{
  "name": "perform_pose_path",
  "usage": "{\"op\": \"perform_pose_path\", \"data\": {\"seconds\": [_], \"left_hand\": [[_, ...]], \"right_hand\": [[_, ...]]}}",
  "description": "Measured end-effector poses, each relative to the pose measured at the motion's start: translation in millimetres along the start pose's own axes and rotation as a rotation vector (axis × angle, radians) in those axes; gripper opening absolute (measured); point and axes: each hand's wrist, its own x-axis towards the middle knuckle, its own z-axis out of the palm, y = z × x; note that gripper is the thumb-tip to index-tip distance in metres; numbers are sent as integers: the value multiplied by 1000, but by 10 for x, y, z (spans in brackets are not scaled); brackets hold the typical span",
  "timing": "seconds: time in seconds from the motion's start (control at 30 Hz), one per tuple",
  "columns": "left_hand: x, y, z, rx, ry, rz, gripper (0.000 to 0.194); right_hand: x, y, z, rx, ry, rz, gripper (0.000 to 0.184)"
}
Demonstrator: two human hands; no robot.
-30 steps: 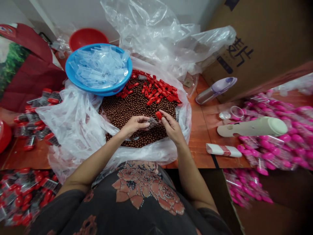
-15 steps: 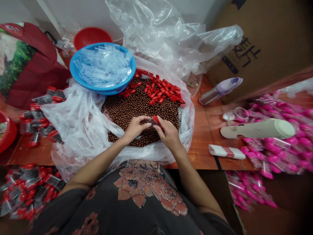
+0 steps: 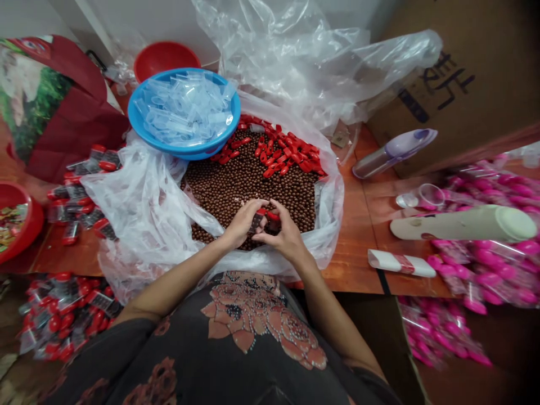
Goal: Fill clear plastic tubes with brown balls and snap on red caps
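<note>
My hands (image 3: pixel 264 228) meet over a heap of brown beads (image 3: pixel 248 188) lying in a clear plastic liner (image 3: pixel 139 202). My left hand (image 3: pixel 243 224) grips a small clear tube with dark contents (image 3: pixel 256 223). Against it, my right hand (image 3: pixel 282 236) pinches a red cap (image 3: pixel 273 215), though the fingers partly hide the fit between them. Loose red caps (image 3: pixel 274 152) cover the far side of the beads. A blue bowl (image 3: pixel 145 126) full of empty clear tubes (image 3: pixel 185 107) rests at the heap's far left.
Filled red-capped tubes (image 3: pixel 71 208) lie at left, and pink-capped ones (image 3: pixel 485 259) at right. A cream plastic tube (image 3: pixel 459 223), a purple-topped flask (image 3: pixel 392 153), a cardboard box (image 3: pixel 455 84) and a red basin (image 3: pixel 166 61) surround the wooden table (image 3: pixel 350 264).
My hands have drawn closer, bringing the red cap and tube together. The whole scene has shifted right in the picture as my view turned left.
</note>
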Motion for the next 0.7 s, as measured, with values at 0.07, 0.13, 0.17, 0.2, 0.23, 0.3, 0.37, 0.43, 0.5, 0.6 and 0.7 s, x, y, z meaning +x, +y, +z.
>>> {"op": "perform_pose_path", "data": {"seconds": [0.07,0.13,0.17,0.2,0.23,0.3,0.37,0.43,0.5,0.6,0.7], "left_hand": [[-20,20,8,-8,-3,-24,34],[-30,35,13,-2,-29,-66,39],[-31,41,12,5,-40,-74,42],[-29,47,8,14,-43,-70,44],[-25,54,0,24,-38,-62,46],[-14,71,-25,36,-23,-57,50],[-6,88,-58,41,-13,-76,56],[-7,93,-86,66,-15,-92,62],[-14,77,-99,121,-29,-91,67],[-28,30,-88,162,-2,-55,72],[-34,9,-66,126,20,-65,71]], "right_hand": [[-3,-15,10,209,97,116,59],[7,-39,36,353,187,175,39],[14,-55,54,392,227,183,34],[22,-73,75,411,263,183,33],[28,-91,95,420,294,179,34],[38,-125,127,408,323,163,36],[44,-156,131,346,292,129,35],[50,-182,107,219,236,76,37],[58,-205,74,49,156,2,44],[70,-231,62,-178,-23,-117,63],[68,-241,102,-331,-101,-148,90]]}}
